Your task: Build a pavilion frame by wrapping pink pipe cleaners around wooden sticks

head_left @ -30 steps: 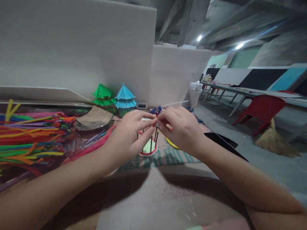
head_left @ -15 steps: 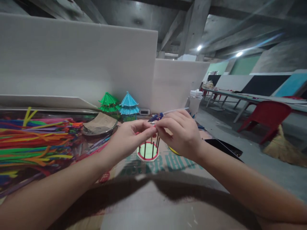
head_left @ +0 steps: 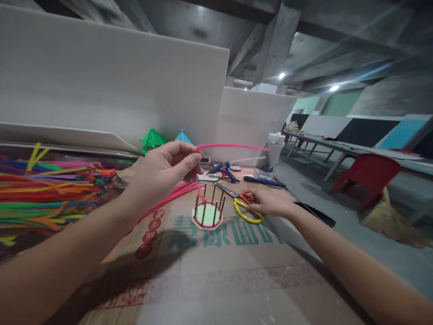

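My left hand (head_left: 176, 164) pinches one end of a pink pipe cleaner (head_left: 233, 146), which stretches out to the right in the air. My right hand (head_left: 265, 200) is at the scissors (head_left: 248, 212), its fingers closed about their orange and yellow handles. The scissors lie on the table with the blades pointing up and left. Between the hands stands a small octagonal base (head_left: 207, 226) with a pale green top, a pink border and several thin dark upright sticks (head_left: 216, 212). Beyond it rests a blue glue gun (head_left: 225, 169).
Many coloured pipe cleaners (head_left: 47, 194) lie at the left, and pink ones (head_left: 169, 196) beside the base. Green (head_left: 153, 138) and blue (head_left: 181, 135) paper roofs stand behind my left hand. A white-lidded jar (head_left: 275, 146) and dark tray (head_left: 314, 214) are at the right.
My hands have separated. The right has moved right and down to the scissors, while the left has moved slightly left and up with the pink pipe cleaner. The view has shifted slightly.
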Action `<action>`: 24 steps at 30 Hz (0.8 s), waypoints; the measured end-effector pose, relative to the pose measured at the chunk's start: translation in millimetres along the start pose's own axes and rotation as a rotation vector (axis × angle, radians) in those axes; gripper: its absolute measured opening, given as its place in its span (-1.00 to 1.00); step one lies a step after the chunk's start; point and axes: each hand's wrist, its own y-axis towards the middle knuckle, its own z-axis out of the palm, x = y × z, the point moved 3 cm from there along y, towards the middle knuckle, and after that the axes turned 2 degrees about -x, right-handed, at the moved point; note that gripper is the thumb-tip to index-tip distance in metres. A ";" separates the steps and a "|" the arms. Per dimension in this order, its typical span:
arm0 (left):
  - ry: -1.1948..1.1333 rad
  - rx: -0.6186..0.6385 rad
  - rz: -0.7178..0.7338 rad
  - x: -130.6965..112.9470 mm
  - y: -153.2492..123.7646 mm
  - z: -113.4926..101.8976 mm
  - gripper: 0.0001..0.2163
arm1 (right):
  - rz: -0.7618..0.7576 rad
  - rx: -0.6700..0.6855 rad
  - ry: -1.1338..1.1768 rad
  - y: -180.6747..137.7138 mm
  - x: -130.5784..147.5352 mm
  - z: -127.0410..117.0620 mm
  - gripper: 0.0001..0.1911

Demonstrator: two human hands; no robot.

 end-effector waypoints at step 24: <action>-0.206 -0.148 -0.077 22.7 22.5 -20.8 -0.71 | -0.146 -0.210 0.391 -21.6 28.6 -20.8 -0.37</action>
